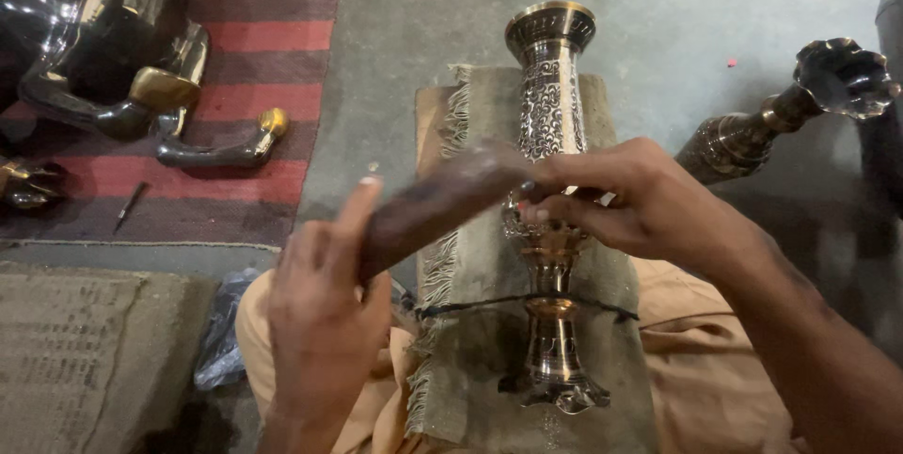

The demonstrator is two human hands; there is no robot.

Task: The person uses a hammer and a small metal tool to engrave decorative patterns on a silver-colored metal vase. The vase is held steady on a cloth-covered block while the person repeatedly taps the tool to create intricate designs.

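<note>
Head view: engraving step, I reckon. The left hand (320,308) grips a wooden mallet (437,205), fingers wrapped round it. The right hand (625,200) pinches something small, hard to tell what, against the brass vase (550,134) strapped on a cloth-covered block (489,341). Next tap needs steady aim.

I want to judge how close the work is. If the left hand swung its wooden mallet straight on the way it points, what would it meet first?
The left hand aims its wooden mallet up and right. First in line are the right hand's fingertips on the engraved metal vase. The mallet's head already looks about touching there, though blur hides the exact gap.
</note>
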